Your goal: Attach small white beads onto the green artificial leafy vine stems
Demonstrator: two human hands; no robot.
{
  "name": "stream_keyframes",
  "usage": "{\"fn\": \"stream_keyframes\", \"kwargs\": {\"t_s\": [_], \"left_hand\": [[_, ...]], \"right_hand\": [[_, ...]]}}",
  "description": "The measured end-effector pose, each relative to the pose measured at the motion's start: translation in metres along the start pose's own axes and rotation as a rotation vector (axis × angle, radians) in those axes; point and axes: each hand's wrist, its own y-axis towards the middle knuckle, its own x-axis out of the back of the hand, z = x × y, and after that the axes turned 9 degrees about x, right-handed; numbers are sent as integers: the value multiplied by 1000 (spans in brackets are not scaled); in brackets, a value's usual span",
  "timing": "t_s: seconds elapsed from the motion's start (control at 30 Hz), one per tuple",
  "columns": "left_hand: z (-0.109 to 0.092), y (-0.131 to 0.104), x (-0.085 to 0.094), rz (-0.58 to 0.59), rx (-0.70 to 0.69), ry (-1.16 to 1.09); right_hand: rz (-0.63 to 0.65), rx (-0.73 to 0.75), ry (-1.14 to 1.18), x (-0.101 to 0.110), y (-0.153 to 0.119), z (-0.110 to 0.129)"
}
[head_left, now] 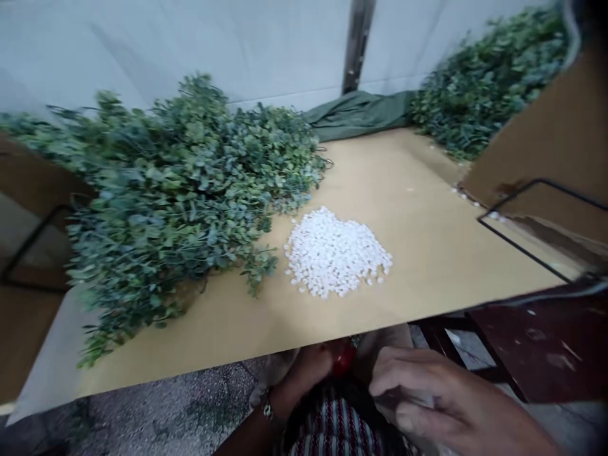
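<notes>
Both of your hands sit low, below the near edge of the tan, flat-topped desk, over your lap rather than over the work surface. Your right hand lies with its fingers curled loosely around something pale, perhaps a thin white bag or sheet, but the blur leaves it unclear whether that grip is closed on it or only resting there. Your left hand, a bracelet at the wrist, is bent in toward a small red object; you seem to pinch it, though the fingers are hidden, so I cannot tell that grip's state either. Under both hands lies a striped red, white and dark cloth, which looks like clothing or a bag on your knees.

Ahead of the grip, well apart and up on the desk, lies a loose heap of small white plastic pieces, piled centrally, probably so either hand can reach it. Further off and to the left of your left hand sprawls a big mound of green artificial leafy sprigs, touching the heap's far-left margin. A second green mound lies far to the right, beyond a brown cardboard box and a black wire frame.
</notes>
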Motion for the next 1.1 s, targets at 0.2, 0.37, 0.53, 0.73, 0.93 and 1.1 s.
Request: {"fn": "stream_keyframes", "kwargs": {"t_s": [0.2, 0.37, 0.53, 0.73, 0.93, 1.1], "left_hand": [[-44, -65, 40, 254, -362, 302], [-73, -93, 83, -149, -697, 377], [-71, -84, 122, -743, -774, 815], [-60, -62, 155, -1050, -574, 1107], [-56, -63, 153, -1033, -534, 1009], [-57, -64, 147, -1077, -626, 890]], "right_hand": [[-258, 144, -415, 43, 100, 8], [-130, 140, -695, 43, 188, 5], [175, -5, -768, 40, 230, 10], [103, 65, -713, 37, 217, 10], [-133, 105, -495, 34, 177, 12], [-253, 137, -335, 28, 159, 8]]}}
